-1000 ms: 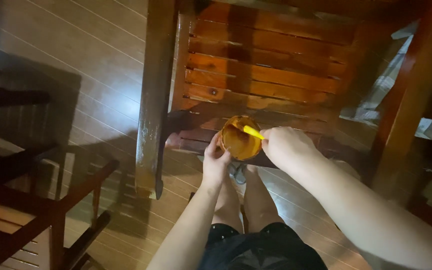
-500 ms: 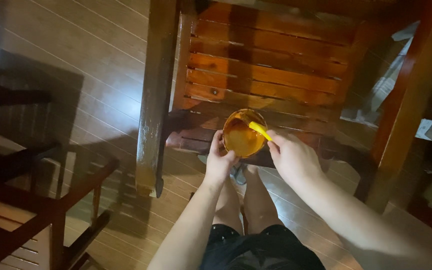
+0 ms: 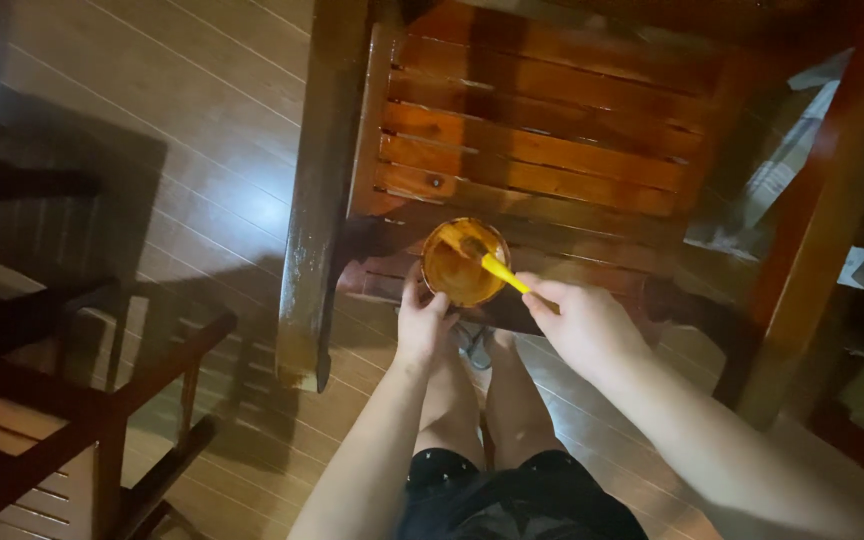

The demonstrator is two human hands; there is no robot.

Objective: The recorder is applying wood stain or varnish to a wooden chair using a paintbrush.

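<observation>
A: Two hands logged. Right hand point(image 3: 584, 322): fingers pinched round the yellow handle of a small brush point(image 3: 492, 262), bristle end lowered into the tub. Left hand point(image 3: 420, 322): fingers curled against the near wall of the round tub point(image 3: 460, 262), which is gripped and kept upright

B: Tub contents and position?

A: Orange-brown liquid, apparently stain or varnish; the tub is held over the front edge of the slatted wooden chair seat point(image 3: 542, 160), just above the knees. The slats are seen glossy and wet-looking. A dark chair arm point(image 3: 317, 190) runs along the left side; a second chair frame point(image 3: 82, 400) is noted on the plank floor point(image 3: 192, 120), well apart

B: Step entered?

A: Loading of the brush is judged to be in hand. For the next move, the bristles would need to be lifted clear and excess wiped on the rim, with the tub kept level so nothing is dripped on the legs
</observation>
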